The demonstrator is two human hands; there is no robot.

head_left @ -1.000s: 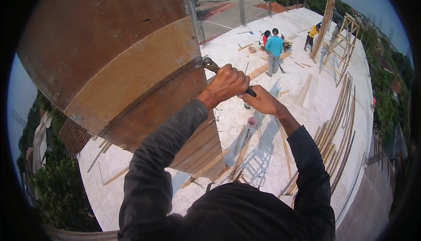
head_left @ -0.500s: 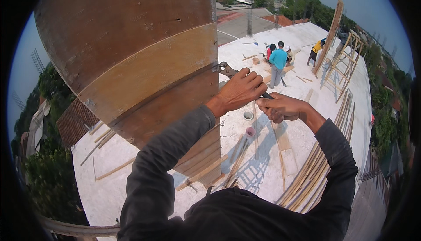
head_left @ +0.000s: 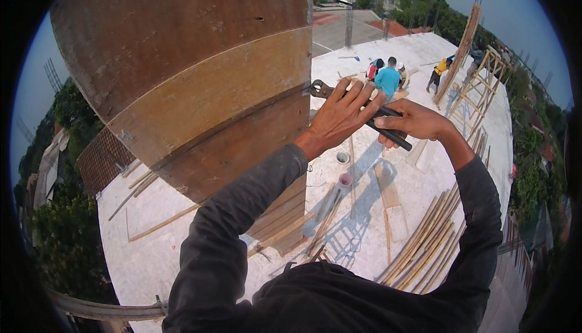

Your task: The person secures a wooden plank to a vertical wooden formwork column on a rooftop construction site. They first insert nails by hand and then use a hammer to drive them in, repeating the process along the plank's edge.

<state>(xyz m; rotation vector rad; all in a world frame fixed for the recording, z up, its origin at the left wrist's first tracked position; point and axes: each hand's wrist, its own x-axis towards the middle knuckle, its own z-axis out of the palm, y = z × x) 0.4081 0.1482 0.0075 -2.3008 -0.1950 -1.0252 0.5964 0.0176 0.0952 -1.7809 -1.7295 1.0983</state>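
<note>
A pair of long-handled pincers (head_left: 400,141) with black grips slants across in front of me. Its metal jaws are at the right edge of a tall panel (head_left: 212,90) of brown and yellowish boards, level with a dark seam. My left hand (head_left: 347,110) lies over the tool just behind the jaws, its fingers bent across it. Farther back, my right hand (head_left: 418,122) grips the handles, which stand slightly apart. Whatever the jaws bite on is too small to make out.
Far below lies a pale slab with a bundle of bamboo poles (head_left: 424,236), two buckets (head_left: 344,180) and loose timber. Several people (head_left: 388,78) crouch and stand farther off. A wooden scaffold frame (head_left: 479,90) stands at the right; a curved rail (head_left: 109,310) runs along the lower left.
My left hand has loosened from a tight fist to longer, more spread fingers. My right hand has risen a little to the right, and the two handles now show apart.
</note>
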